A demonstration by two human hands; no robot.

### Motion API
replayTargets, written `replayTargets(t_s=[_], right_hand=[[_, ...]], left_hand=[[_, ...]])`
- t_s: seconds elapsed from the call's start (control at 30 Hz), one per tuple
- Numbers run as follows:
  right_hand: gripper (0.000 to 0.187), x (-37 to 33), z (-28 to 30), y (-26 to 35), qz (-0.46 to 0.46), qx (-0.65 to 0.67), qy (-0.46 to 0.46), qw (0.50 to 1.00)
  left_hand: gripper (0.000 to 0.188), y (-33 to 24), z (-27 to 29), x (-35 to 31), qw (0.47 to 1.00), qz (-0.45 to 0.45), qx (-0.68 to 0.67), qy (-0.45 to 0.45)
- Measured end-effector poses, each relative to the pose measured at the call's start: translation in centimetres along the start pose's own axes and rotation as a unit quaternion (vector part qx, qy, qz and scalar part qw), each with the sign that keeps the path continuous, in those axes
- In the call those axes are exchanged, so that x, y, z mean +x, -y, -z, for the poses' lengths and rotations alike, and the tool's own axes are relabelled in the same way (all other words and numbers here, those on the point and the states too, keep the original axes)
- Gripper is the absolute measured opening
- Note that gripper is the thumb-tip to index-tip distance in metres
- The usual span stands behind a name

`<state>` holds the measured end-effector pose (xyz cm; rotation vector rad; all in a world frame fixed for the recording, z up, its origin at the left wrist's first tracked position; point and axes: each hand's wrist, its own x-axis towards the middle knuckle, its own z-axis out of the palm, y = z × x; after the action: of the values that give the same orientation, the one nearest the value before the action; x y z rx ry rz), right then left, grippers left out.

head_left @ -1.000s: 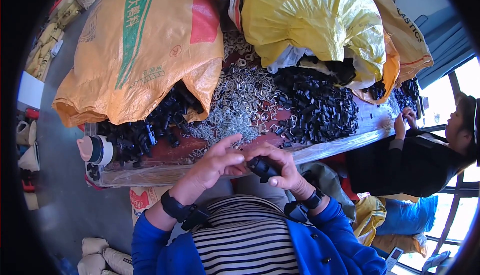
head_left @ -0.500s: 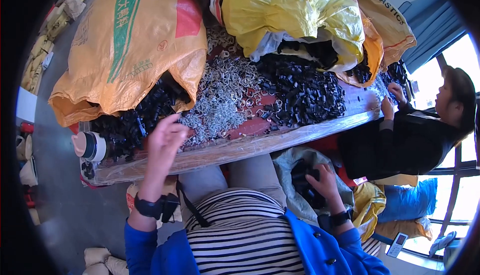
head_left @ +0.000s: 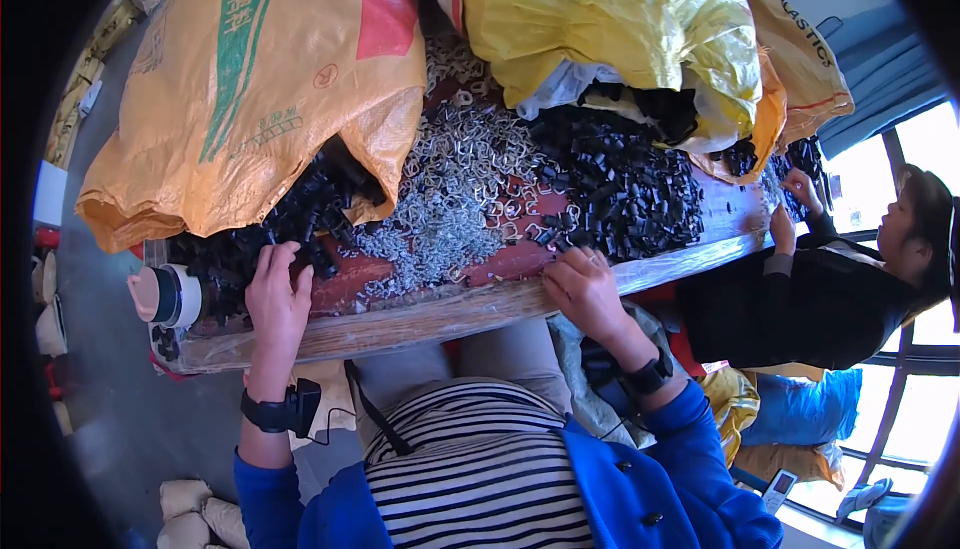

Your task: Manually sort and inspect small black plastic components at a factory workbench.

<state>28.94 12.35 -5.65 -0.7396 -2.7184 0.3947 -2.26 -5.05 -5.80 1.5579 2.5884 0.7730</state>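
My left hand [head_left: 277,294] reaches to the near edge of a heap of small black plastic pieces [head_left: 268,241] on the left of the table. Its thumb stands apart from its fingers, and I see nothing between them. At the table's front edge, my right hand [head_left: 588,296] has its fingers bent and drawn together beside another heap of black plastic pieces [head_left: 640,184]. Whatever they pinch is too small to make out. Between the hands lie a pile of small silvery metal parts [head_left: 430,239] and many bent metal rings [head_left: 480,154].
A big orange woven sack [head_left: 290,79] and a yellow sack [head_left: 610,14] lean over the table's back. A pink-lidded jar [head_left: 172,295] stands at the left corner. An open greenish sack [head_left: 575,364] sits beside my lap. At right, another person [head_left: 800,269] works at the same table.
My right hand has come up from the open sack beside my lap to the table's front edge. My left hand has moved left and lowered to the black pieces.
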Motion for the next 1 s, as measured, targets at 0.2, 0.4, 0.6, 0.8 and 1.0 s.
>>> replayTargets(t_s=[0.2, 0.4, 0.6, 0.8, 1.0], right_hand=[[0.009, 2.7, -0.4, -2.1, -0.008, 0.007, 0.138, 0.99], [0.007, 3.3, -0.4, -2.2, 0.029, -0.078, 0.194, 0.977], [0.008, 2.8, -0.9, -1.5, 0.073, 0.126, 0.06, 0.988], [0.01, 2.8, -1.1, 4.4, -0.102, 0.652, 0.183, 0.729], [0.01, 2.9, -2.5, 6.6, -0.196, 0.792, 0.205, 0.54]], left_hand=[[0.025, 0.6, -1.2, 0.6, 0.999, -0.023, -0.02, 0.016], [0.02, -0.2, -1.4, 0.6, 0.977, 0.081, -0.188, 0.064], [0.016, -3.2, -0.8, -0.4, 0.952, 0.049, -0.303, 0.015], [0.01, -11.8, -0.9, -1.0, 0.898, -0.104, -0.397, 0.159], [0.006, -11.6, -2.6, -2.0, 0.867, -0.058, -0.475, 0.138]])
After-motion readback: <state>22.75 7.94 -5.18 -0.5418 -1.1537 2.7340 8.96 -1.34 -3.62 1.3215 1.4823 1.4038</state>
